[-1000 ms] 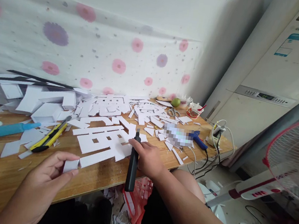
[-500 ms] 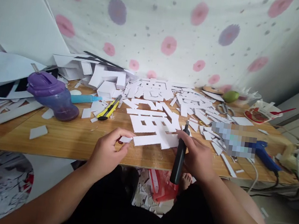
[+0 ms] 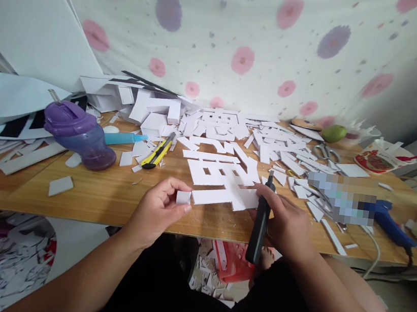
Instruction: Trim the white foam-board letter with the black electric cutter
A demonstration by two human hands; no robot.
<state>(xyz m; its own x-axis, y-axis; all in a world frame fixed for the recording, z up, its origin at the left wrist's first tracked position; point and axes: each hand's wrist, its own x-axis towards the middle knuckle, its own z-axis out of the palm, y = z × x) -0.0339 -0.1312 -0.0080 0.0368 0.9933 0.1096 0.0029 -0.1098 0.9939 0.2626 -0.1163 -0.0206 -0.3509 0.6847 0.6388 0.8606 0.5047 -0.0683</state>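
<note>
Hands (image 3: 159, 206) with foam piece (image 3: 183, 197), knife (image 3: 260, 224)

Matt white foam-board cutouts (image 3: 225, 176) litter a smooth, lightly glossy wood-grain tabletop (image 3: 103, 198), beside a translucent purple plastic cup (image 3: 78, 135), a matt black plastic cutter (image 3: 260, 224) and a floral cloth backdrop (image 3: 247, 38).

Two hands: left hand (image 3: 157, 208), right hand (image 3: 287, 225). One black utility knife (image 3: 259, 226), one yellow utility knife (image 3: 158, 152), one purple cup (image 3: 78, 134), one scissors (image 3: 324, 152), one green fruit (image 3: 333, 133), one blue glue gun (image 3: 391, 226).
</note>
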